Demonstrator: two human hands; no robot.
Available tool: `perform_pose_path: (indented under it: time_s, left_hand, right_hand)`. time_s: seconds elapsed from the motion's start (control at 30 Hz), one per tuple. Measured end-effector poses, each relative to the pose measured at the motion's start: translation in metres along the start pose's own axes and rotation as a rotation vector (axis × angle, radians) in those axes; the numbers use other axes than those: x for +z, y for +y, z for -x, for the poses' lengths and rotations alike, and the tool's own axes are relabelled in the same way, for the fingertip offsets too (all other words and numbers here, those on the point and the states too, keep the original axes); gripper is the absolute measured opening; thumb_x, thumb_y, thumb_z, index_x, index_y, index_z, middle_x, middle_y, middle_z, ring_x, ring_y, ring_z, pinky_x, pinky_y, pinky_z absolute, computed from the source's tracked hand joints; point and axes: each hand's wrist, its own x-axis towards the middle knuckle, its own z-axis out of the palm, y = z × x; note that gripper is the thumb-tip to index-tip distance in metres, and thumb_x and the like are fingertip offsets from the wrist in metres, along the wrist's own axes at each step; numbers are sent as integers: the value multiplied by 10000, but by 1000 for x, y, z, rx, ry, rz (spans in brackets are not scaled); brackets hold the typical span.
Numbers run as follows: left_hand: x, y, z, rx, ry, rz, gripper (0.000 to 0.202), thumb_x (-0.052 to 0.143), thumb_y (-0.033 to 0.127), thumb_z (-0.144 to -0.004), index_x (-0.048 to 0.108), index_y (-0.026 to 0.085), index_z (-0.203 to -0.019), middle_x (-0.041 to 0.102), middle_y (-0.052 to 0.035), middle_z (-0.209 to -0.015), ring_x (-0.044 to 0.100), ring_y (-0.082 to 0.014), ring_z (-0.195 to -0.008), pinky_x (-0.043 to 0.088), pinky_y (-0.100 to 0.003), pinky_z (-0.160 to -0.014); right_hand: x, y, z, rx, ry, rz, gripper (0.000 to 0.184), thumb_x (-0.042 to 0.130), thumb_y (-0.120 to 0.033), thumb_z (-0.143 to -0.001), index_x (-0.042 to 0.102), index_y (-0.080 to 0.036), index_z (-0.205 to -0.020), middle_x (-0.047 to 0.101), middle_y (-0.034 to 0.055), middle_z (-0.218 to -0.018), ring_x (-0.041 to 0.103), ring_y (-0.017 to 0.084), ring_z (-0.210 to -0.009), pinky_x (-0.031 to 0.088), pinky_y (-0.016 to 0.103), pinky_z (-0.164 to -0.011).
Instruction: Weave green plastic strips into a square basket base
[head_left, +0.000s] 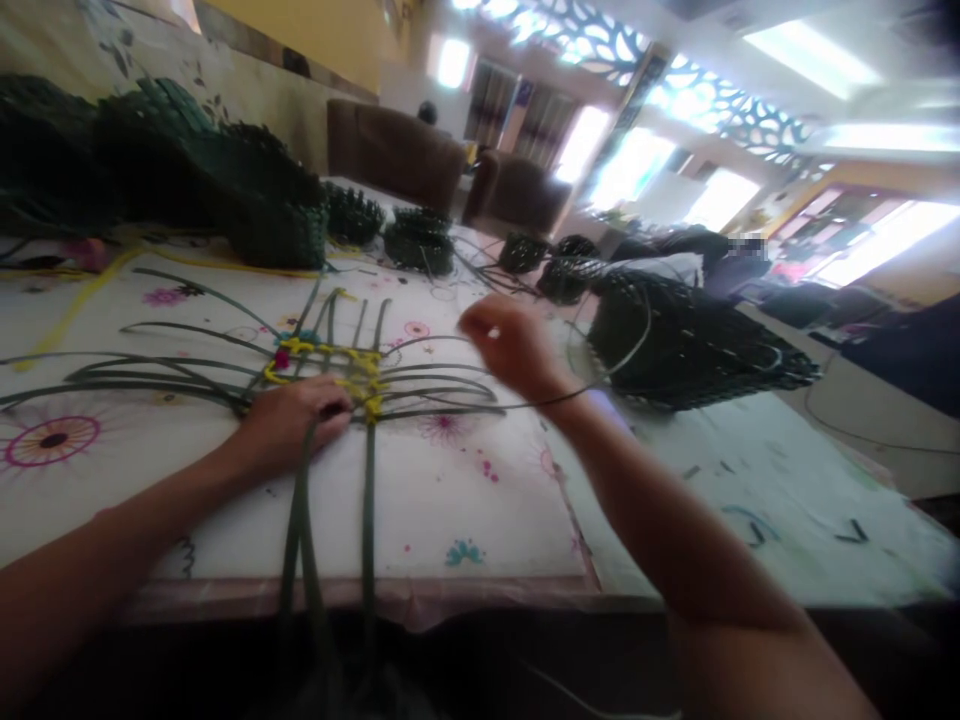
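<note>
A small woven piece of dark green strips [367, 500] and yellow strands [364, 365] lies flat on the flowered tablecloth, its loose strip ends fanning out on all sides. My left hand [300, 415] rests on its near left part, fingers curled closed over the weave. Just right of and above the piece, my right hand [506, 340] is raised with its fingers pinched together; motion blurs it. One thin green strip runs from the weave to its fingertips. Two or more long strips hang over the table's front edge towards me.
Large dark green woven baskets [255, 190] stand at the back left, with smaller ones [418, 240] beside them. Another big basket [675, 340] lies at the right. Yellow strands [90, 300] trail at the left. Behind are brown chairs [397, 150] and a person, partly hidden.
</note>
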Motion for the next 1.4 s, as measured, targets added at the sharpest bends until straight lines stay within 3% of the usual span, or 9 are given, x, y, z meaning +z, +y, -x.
perform_pose_path:
  time_s: [0.13, 0.27, 0.37, 0.57, 0.77, 0.93, 1.17, 1.27, 1.4]
  left_hand:
    - [-2, 2, 0, 10, 14, -3, 314, 536, 451, -905, 775, 247, -900, 784, -54, -1010, 710, -252, -903, 473, -340, -754]
    - [-1, 3, 0, 23, 25, -7, 324, 527, 451, -909, 781, 250, -922, 774, -59, -1013, 705, -261, -914, 473, -353, -781]
    - [-1, 3, 0, 29, 13, 3, 328, 522, 460, -910, 773, 248, -908, 761, -63, -1003, 696, -263, -896, 467, -359, -779]
    - [0, 0, 0, 37, 25, 39, 328, 522, 477, -921, 755, 248, -892, 739, -56, -960, 686, -250, -873, 450, -352, -761]
    - [1, -3, -1, 36, 30, 63, 333, 534, 496, -923, 758, 251, -896, 731, -52, -946, 673, -241, -861, 446, -339, -753]
    - [0, -3, -1, 34, 24, 56, 336, 536, 499, -914, 759, 249, -884, 728, -45, -929, 673, -230, -844, 447, -338, -756]
    - [0, -4, -1, 60, 38, 63, 320, 558, 478, -931, 771, 243, -889, 760, -51, -945, 678, -231, -841, 463, -342, -752]
    - [1, -6, -1, 51, 35, 69, 305, 571, 477, -928, 769, 247, -897, 765, -50, -952, 679, -234, -868, 467, -337, -763]
    - [2, -7, -1, 26, 18, 73, 326, 552, 500, -925, 758, 249, -895, 757, -53, -974, 682, -239, -900, 458, -346, -799]
  right_hand:
    - [60, -60, 28, -79, -361, -163, 207, 659, -197, -1044, 826, -148, -933, 725, 93, -984, 592, 193, -916, 414, 322, -852]
    - [79, -68, 34, -100, -373, -188, 178, 661, -211, -1063, 828, -150, -1078, 732, 120, -1093, 574, 238, -1029, 417, 363, -955]
    - [84, -65, 38, -82, -344, -169, 164, 664, -241, -1073, 808, -166, -1049, 723, 126, -1124, 551, 263, -1105, 400, 384, -959]
    - [86, -76, 50, -119, -269, -132, 228, 587, -205, -1096, 724, -174, -917, 717, 122, -1093, 556, 253, -1080, 387, 377, -923]
    - [76, -92, 63, 30, -367, -138, 248, 481, -127, -1100, 721, -187, -1114, 710, 78, -1092, 562, 188, -864, 340, 309, -711]
    - [79, -81, 55, -60, -333, -65, 160, 622, -210, -1081, 780, -200, -1055, 701, 111, -1117, 558, 245, -1039, 399, 338, -818]
    - [80, -87, 51, -161, -348, 13, 322, 471, -62, -1075, 768, -171, -1015, 724, 152, -1084, 562, 274, -1068, 403, 391, -901]
    - [72, -98, 54, -51, -449, -97, 271, 514, -32, -1025, 756, -152, -1043, 756, 140, -1067, 602, 248, -982, 422, 364, -864]
    - [63, -104, 59, 166, -531, -460, 243, 542, -19, -977, 744, -155, -970, 746, 51, -892, 616, 169, -789, 442, 281, -756]
